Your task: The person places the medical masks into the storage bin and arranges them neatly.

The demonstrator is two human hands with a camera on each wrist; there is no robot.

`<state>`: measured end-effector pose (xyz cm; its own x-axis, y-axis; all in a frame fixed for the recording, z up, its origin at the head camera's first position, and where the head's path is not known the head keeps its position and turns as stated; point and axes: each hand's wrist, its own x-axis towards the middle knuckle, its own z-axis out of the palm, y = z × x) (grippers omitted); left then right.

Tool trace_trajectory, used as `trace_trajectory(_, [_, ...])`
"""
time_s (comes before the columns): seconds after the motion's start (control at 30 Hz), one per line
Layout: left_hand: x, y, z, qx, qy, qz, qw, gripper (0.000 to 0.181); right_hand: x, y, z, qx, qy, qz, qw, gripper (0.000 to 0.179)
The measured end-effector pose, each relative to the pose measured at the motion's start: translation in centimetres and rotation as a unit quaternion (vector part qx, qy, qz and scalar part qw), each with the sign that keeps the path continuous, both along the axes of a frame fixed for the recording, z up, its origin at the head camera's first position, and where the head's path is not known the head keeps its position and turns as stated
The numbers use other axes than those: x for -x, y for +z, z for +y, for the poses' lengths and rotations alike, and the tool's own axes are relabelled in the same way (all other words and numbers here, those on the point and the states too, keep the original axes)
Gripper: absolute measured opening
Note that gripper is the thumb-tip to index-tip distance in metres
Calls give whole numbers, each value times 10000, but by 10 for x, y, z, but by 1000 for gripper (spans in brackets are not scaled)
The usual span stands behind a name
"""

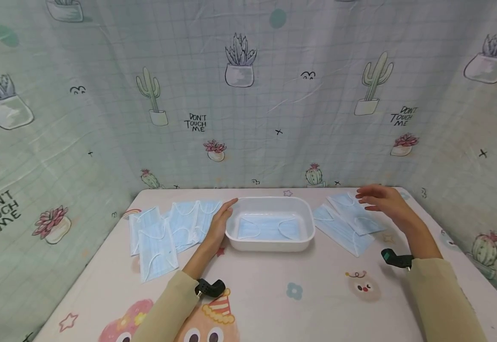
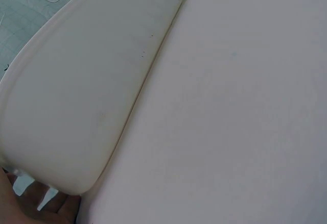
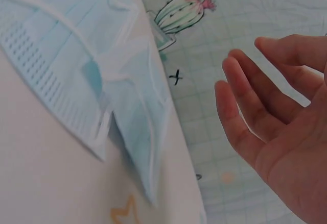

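Note:
A white plastic tub [image 1: 269, 245] stands on the table with a light blue face mask [image 1: 268, 228] lying flat inside, its ear loops showing. My left hand [image 1: 218, 223] rests against the tub's left end, fingers reaching up to the rim. In the left wrist view, the fingertips [image 2: 64, 208] touch the tub's end wall [image 2: 66, 185]. My right hand [image 1: 382, 202] hovers at the right, fingers loosely bent and spread, holding nothing. Near it on the table lie two overlapping masks, an upper one [image 1: 355, 213] and a lower one [image 1: 342, 232].
Several more blue masks [image 1: 158, 249] lie overlapping on the table left of the tub. The pale table cover [image 1: 274, 294] has cartoon prints. Behind and on both sides hangs a curtain [image 1: 274, 104] with cactus drawings, close to the table's edges.

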<state>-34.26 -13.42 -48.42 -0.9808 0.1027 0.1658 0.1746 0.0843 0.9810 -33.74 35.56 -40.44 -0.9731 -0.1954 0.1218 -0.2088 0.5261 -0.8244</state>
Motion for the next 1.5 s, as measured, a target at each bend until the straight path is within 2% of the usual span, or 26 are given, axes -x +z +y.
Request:
trace_trajectory(0.3, [-1,-6,-4,66,-41,-40,10000,45,5,-27,17,-540,-748,-366,9951,49])
trace_trajectory(0.5, [-2,-6,-4,64,-61,-27,10000,45,4,-38,24,-823,-1036,-435,9903,47])
trace_trajectory(0.7, [-2,-6,-4,59,-92,-14,9999,45,6,-49,29,-758,-1089,-565,9895,47])
trace_trajectory(0.87, [-1,-4,-4,72,-114,-1,9999,46,7,-50,28,-757,-1046,-589,9899,48])
trace_trajectory(1.3, [-2,-1,-3,103,-95,20,9999,47,12,-51,25,-1360,-1074,-291,9844,48])
trace_trajectory(1.5, [-3,0,-2,91,-81,16,9999,46,14,-51,25,-1522,-1132,-349,9812,44])
